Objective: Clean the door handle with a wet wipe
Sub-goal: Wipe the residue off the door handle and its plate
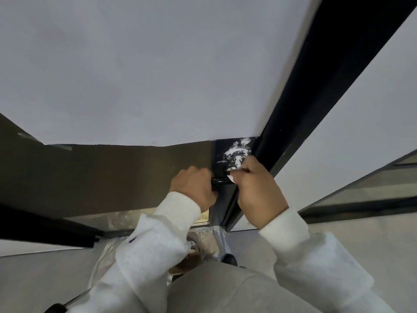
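A black lever door handle sticks out from a black lock plate smeared with white marks. My left hand is closed around the handle's left end. My right hand presses a white wet wipe against the handle's right part near the plate; only a small corner of the wipe shows between my fingers. Both arms wear white sleeves.
White paper covers the upper door above a brown panel. A black door frame runs diagonally to the right of the handle. Crumpled plastic sheeting and a dark shoe lie on the pale floor below.
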Motion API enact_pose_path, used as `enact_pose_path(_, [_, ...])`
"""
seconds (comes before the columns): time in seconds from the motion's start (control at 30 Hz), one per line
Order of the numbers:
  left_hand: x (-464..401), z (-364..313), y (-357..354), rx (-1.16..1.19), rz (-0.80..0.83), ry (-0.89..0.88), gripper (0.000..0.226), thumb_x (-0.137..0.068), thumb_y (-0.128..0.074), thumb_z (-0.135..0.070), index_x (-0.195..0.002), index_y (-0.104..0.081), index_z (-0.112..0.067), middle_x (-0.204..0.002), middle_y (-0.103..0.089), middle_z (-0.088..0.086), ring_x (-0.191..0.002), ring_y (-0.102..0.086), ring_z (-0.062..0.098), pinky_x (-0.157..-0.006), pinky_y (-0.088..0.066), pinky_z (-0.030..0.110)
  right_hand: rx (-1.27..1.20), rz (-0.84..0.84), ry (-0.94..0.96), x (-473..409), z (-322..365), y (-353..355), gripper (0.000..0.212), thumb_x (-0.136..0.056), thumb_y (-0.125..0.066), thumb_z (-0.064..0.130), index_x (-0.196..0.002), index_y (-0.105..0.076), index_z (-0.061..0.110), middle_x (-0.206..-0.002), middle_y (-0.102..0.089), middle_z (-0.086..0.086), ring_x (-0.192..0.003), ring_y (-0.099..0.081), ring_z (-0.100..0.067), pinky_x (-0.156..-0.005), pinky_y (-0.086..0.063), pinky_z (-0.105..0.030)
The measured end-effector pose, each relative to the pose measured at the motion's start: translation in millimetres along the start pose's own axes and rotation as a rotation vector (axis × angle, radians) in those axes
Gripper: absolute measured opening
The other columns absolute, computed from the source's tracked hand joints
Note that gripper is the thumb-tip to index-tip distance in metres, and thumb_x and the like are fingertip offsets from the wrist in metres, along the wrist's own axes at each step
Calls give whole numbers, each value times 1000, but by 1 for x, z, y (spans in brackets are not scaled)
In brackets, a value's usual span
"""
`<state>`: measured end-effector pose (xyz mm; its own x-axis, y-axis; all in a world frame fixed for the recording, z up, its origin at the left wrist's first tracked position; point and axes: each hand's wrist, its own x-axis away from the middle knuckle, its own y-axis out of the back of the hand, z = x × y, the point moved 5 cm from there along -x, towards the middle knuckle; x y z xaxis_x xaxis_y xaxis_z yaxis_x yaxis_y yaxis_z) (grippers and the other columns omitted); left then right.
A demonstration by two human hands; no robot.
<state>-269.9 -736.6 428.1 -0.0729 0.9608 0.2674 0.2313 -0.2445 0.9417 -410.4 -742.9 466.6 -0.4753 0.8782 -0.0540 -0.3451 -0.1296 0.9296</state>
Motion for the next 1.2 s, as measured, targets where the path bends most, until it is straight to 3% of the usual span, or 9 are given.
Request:
enact_pose_path(0.17, [1, 3, -1, 17, 3, -15, 23, -86, -63, -40, -101, -64, -22, -86, -55, 2, -78, -54, 27, -72, -52, 37, 136, 103, -34, -9, 8, 2, 18, -91, -48, -2, -100, -62, 5, -124, -38, -12, -111, -42, -34, -82, -49, -43])
enact_pose_path(0.3, [3, 2, -1, 63, -30, -30, 11, -83, -62, -37, -88, -60, -27, -82, -57, 3, -84, -63, 32, -70, -53, 37, -76, -132, 69, 11, -18, -2, 20, -87, -61, 2, -104, -72, 7, -102, -54, -9, -89, -59, -30, -72, -46, -28])
enact_pose_path(0.43, [1, 4, -4, 72, -10, -37, 18, -82, -59, -38, -95, -64, -28, -89, -63, 7, -88, -62, 34, -77, -54, 39, -464, -511, -145, 32, -49, -1, 20, -94, -61, 16, -109, -74, 20, -97, -68, -2, -86, -67, -17, -81, -54, -30])
enact_pose_path(0.53, [-2, 3, -3, 61, -2, -25, 11, -82, -60, -38, -89, -60, -29, -85, -55, 4, -88, -59, 33, -73, -50, 35, -437, -622, -218, 26, -52, 0, 14, -92, -67, 16, -104, -75, 17, -92, -70, -4, -78, -66, -17, -79, -47, -15])
enact_pose_path(0.67, [-4, 2, -4, 24, 12, -14, 11, -82, -59, -39, -86, -59, -28, -83, -51, 2, -87, -57, 31, -74, -50, 36, -290, -567, -147, 18, -39, -6, 15, -91, -68, 13, -102, -77, 10, -92, -72, -8, -79, -65, -19, -79, -37, -7])
enact_pose_path(0.83, [-3, 1, -3, -2, -9, -19, 11, -81, -62, -36, -86, -58, -27, -81, -53, 2, -78, -56, 30, -69, -49, 34, -255, -406, -139, -4, -23, -4, 16, -91, -63, 16, -95, -78, 11, -96, -66, -13, -77, -66, -31, -76, -54, -32])
enact_pose_path(1.0, [-6, 3, -4, -15, -26, -22, 17, -83, -65, -35, -93, -64, -23, -73, -48, -2, -72, -52, 27, -66, -46, 34, 1, -214, -188, -20, 1, -5, 8, -84, -61, 3, -81, -67, 4, -109, -54, -16, -95, -55, -37, -67, -49, -36])
enact_pose_path(1.1, [-4, 3, -4, 16, -25, -46, 14, -83, -65, -32, -93, -65, -23, -71, -47, -3, -75, -57, 28, -66, -46, 33, -78, -263, -142, -12, -8, -5, 12, -86, -63, 5, -78, -71, 5, -95, -57, -13, -76, -59, -33, -64, -52, -35])
enact_pose_path(1.2, [-2, 4, -3, 42, -33, -57, 11, -81, -63, -29, -91, -66, -25, -73, -47, -1, -81, -59, 32, -69, -47, 33, -125, -345, -158, 2, -15, 4, 17, -88, -65, 12, -73, -73, 13, -73, -56, -3, -59, -54, -23, -55, -32, -24])
